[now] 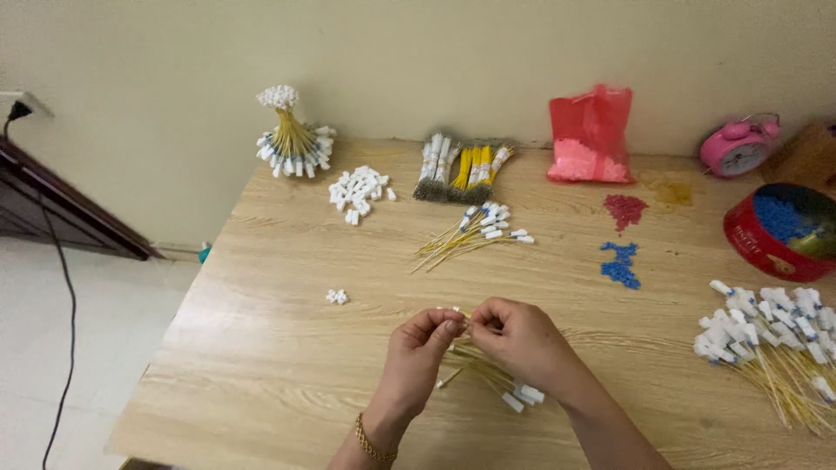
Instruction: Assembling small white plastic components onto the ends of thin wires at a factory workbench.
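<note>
home piecework spot, wooden table (261, 348), pink alarm clock (738, 146), wall socket (19, 106)

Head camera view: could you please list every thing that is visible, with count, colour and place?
wooden table: one, light brown, fills the view
standing wire bundle: one, yellow with white ends, far left corner
white connector pile: one, far left
two small white connectors: left of the hands
tied wire bundles: several, yellow, grey and white, far centre
loose wires: a handful, yellow with white tips, centre
red plastic bag: one, against the wall
red pellets: one heap, right of centre
blue pellets: one heap, below the red heap
pink alarm clock: one, far right
red round tin: one, holds blue pellets, right edge
large wire pile: one, white and yellow, right
black cable: one, left wall
left hand: pinches a wire, gold bracelet
right hand: pinches the same wire
</note>
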